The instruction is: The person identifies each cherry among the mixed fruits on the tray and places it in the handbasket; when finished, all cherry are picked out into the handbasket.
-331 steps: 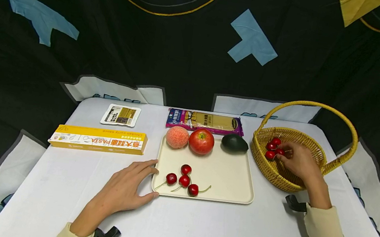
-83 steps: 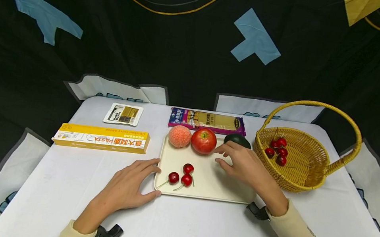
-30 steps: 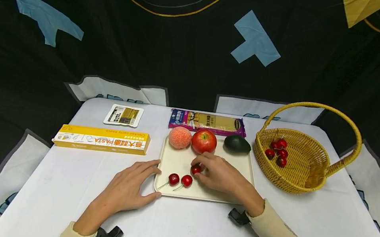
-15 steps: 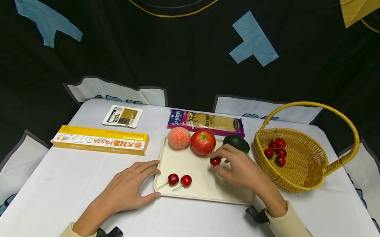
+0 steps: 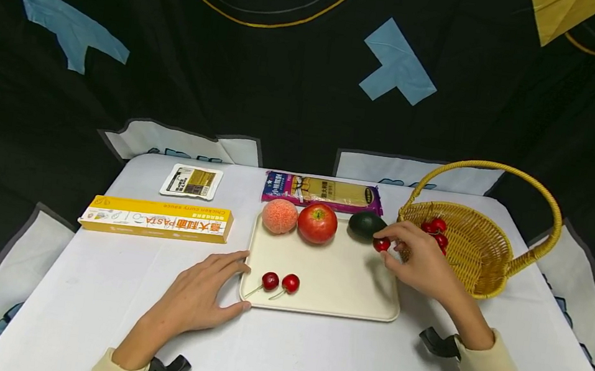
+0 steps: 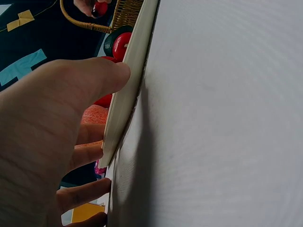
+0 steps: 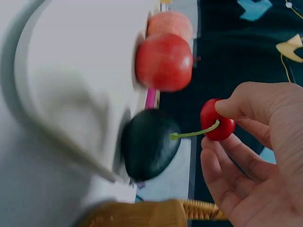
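My right hand (image 5: 423,261) pinches a red cherry (image 7: 217,120) between thumb and fingers, its green stem sticking out. In the head view the hand hovers over the right edge of a cream tray (image 5: 341,279), between the dark avocado (image 5: 365,226) and a wicker basket (image 5: 482,260). Several cherries (image 5: 439,226) lie in the basket, partly hidden by the hand. With fingers spread, my left hand (image 5: 199,291) rests against the tray's left edge; its thumb touches the near corner. Two stemmed cherries (image 5: 280,282) lie on the tray's near left part.
A pink fuzzy round fruit (image 5: 279,216) and a red apple (image 5: 317,223) sit along the tray's far edge. Behind them lies a purple pasta packet (image 5: 324,193). To the left are a yellow pasta box (image 5: 156,219) and a small white sachet (image 5: 192,181). The basket's tall handle (image 5: 492,166) arches upward.
My right hand has picked one cherry off the tray and carried it right, toward the basket. Earlier, another cherry went from tray to basket. My left hand stays at the tray's edge.
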A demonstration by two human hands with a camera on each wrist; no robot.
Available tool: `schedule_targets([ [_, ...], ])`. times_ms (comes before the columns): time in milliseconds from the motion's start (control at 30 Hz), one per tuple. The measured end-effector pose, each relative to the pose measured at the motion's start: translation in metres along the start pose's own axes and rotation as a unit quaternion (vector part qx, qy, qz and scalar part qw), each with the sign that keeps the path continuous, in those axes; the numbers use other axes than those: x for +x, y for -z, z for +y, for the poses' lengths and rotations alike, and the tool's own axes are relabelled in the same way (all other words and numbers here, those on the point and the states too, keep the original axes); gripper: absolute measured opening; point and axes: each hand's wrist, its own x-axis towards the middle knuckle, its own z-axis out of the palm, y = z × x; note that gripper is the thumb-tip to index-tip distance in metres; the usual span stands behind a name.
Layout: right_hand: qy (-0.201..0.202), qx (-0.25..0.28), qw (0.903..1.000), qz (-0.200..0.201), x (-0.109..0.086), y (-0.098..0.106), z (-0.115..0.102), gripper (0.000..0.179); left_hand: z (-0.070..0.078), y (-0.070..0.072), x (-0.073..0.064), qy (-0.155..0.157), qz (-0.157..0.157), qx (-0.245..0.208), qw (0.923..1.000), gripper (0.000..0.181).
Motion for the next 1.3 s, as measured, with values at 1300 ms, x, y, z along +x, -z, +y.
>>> schedule_targets([
  [1300, -0.131, -0.064, 0.9890, -0.028, -0.026, 0.038, 0.076, 0.038, 0.000, 0.001, 0.000, 0.004, -0.006, -0.004, 1.0000, 0.061],
])
